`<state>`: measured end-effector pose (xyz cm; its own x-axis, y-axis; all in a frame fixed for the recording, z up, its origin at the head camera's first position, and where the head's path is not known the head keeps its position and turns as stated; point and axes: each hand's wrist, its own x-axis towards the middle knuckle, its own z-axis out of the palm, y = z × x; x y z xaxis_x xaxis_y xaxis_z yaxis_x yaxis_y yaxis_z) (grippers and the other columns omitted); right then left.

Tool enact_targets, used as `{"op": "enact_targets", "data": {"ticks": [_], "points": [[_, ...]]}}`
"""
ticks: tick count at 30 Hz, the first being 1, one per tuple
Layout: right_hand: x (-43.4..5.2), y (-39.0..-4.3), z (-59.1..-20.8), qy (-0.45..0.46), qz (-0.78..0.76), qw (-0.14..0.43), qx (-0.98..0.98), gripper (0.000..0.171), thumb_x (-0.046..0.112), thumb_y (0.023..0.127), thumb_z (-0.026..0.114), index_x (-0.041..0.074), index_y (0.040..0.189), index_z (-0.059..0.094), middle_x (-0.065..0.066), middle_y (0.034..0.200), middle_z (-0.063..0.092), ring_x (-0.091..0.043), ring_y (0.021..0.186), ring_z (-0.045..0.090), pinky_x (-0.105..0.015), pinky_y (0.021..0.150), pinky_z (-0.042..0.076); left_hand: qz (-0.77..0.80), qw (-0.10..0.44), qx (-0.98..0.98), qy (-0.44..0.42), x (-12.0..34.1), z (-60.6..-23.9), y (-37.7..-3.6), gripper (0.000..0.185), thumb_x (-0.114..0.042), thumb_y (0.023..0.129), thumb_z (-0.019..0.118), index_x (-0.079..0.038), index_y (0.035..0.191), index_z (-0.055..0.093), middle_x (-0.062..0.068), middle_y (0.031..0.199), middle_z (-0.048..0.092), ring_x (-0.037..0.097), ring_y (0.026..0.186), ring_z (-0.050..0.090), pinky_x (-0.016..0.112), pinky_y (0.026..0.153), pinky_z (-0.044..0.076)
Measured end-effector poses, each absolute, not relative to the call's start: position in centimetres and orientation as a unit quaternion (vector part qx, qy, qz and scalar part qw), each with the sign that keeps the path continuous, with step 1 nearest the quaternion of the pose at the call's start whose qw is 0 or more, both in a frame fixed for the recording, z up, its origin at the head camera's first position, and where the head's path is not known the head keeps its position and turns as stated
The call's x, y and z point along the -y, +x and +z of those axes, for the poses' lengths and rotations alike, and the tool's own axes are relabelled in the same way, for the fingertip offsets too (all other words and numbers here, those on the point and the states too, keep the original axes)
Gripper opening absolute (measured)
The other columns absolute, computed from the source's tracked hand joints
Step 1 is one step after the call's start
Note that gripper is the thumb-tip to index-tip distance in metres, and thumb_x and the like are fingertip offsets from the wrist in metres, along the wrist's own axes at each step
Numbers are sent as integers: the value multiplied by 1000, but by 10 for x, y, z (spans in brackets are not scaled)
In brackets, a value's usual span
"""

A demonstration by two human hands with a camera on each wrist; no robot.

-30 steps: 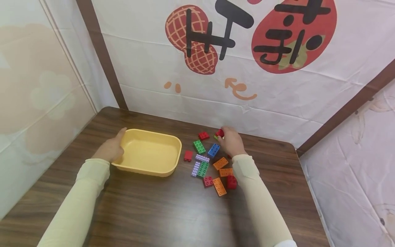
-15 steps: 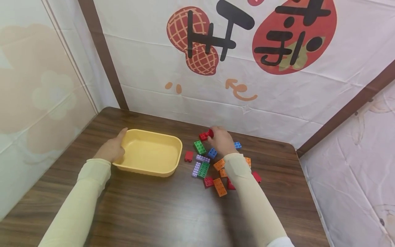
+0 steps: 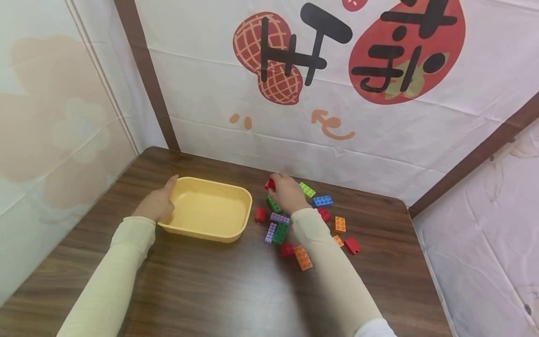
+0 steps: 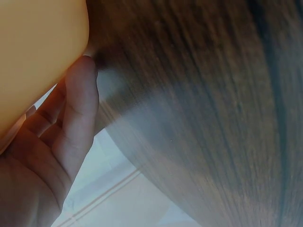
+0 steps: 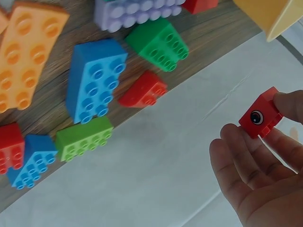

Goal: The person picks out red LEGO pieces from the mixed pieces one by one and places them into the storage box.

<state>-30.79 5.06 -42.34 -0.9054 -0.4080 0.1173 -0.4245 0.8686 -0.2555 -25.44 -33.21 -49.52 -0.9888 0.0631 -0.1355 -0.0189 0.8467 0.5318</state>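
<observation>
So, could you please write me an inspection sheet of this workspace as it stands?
Surface: dark wood-grain table.
Job's things: yellow tub, nothing seen inside; red brick with a printed eye.
Clutter: loose bricks right of the tub, among them a blue brick, an orange brick and a lilac brick.
Hands: left hand rests against the tub's left end; right hand pinches the red brick.
Cables: nothing seen.
Surroundings: printed cloth backdrop behind the table.
</observation>
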Motion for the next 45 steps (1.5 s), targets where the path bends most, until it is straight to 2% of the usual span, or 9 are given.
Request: {"op": "enact_targets", "data": {"ticks": [5,11,18,24,31,39,45], "points": [[-37,-308,-423,239,120,43,963,39,23,94,71,6,128,64,-10,116,65,-23,100,65,-38,87,54,273,65,-960,17,334,-499,-256,93,0,83,46,-11,162,-1,18,79,61,28,58,54,46,59,48],[-20,-306,-420,264,113,47,957,34,23,95,69,7,124,65,-7,108,65,-21,94,64,-36,83,54,275,68,-959,8,333,-498,-255,94,0,83,46,-13,163,-3,16,74,59,29,56,53,45,56,46],[2,-303,-421,273,103,23,956,39,24,95,68,8,130,62,-6,112,64,-20,98,63,-36,86,53,271,65,-960,12,333,-497,-254,93,1,83,47,-9,162,0,21,83,63,30,61,56,49,63,49],[19,-304,-423,286,93,20,953,39,22,94,68,8,130,63,-6,110,64,-18,96,62,-34,84,53,271,62,-961,7,334,-498,-252,94,1,82,49,-10,162,0,26,94,64,31,64,57,50,66,49],[39,-306,-427,305,87,20,948,35,22,94,66,9,127,64,-4,107,63,-16,91,61,-32,77,53,277,61,-959,6,334,-499,-254,96,2,82,50,-11,163,0,17,81,64,29,59,55,45,59,48],[70,-304,-437,320,85,8,944,32,22,93,68,11,123,64,-2,102,61,-14,88,59,-30,76,52,281,54,-958,-5,334,-504,-254,96,4,81,50,-12,163,3,26,100,65,29,63,57,43,60,49],[89,-302,-441,340,80,1,937,28,24,94,67,12,118,64,0,100,60,-15,88,59,-30,75,51,274,50,-960,-8,332,-500,-251,95,4,80,51,-11,163,5,21,91,65,29,62,57,44,61,49]]}}
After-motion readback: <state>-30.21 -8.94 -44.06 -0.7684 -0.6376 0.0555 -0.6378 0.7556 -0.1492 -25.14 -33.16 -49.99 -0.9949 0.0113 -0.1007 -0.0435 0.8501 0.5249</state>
